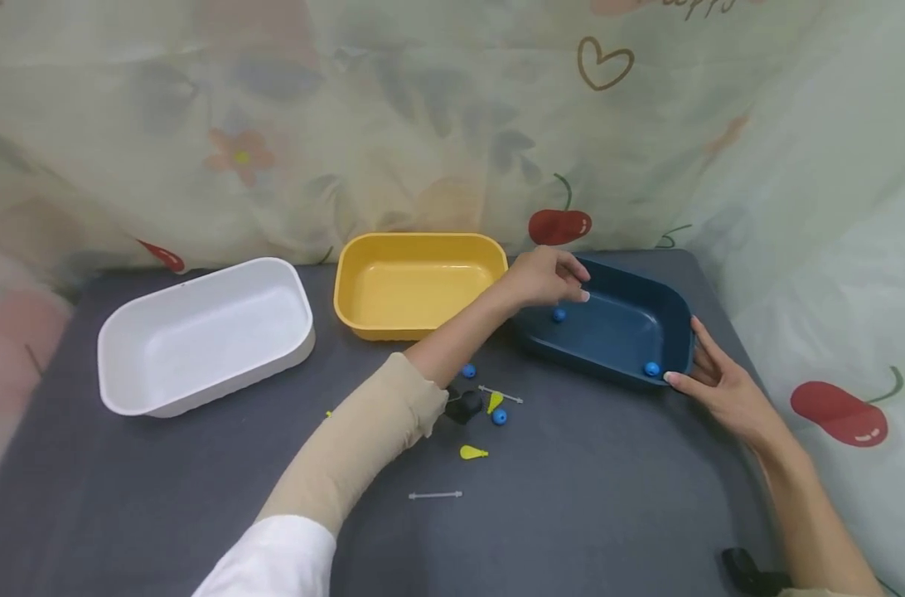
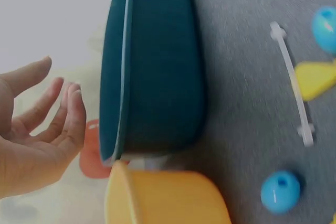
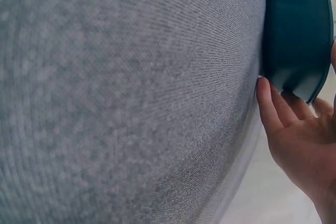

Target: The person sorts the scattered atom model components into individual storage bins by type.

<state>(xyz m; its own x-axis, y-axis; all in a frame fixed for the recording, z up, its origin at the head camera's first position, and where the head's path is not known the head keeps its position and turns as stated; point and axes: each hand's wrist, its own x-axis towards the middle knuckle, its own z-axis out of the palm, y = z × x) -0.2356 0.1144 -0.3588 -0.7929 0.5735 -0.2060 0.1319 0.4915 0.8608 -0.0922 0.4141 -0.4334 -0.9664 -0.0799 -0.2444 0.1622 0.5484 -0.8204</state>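
Note:
Over the left end of a dark blue basin (image 1: 609, 323) hovers my left hand (image 1: 545, 278), its fingers loosely bent with nothing between them. Inside that basin lie two blue beads, one bead (image 1: 559, 315) below my left fingertips and another bead (image 1: 651, 369) at the near right corner. My right hand (image 1: 713, 381) grips the basin's right end, thumb at the rim and fingers along the outer wall. In the right wrist view, the fingers of my right hand (image 3: 299, 124) spread under and against the basin's end wall (image 3: 299, 35).
A yellow basin (image 1: 420, 332) stands in the middle, a white basin (image 1: 206, 332) at the left. On the grey cloth lie loose blue beads (image 1: 500, 416), yellow teardrop pieces (image 1: 473, 453), thin white rods (image 1: 435, 495) and a black piece (image 1: 465, 406), partly behind my left sleeve.

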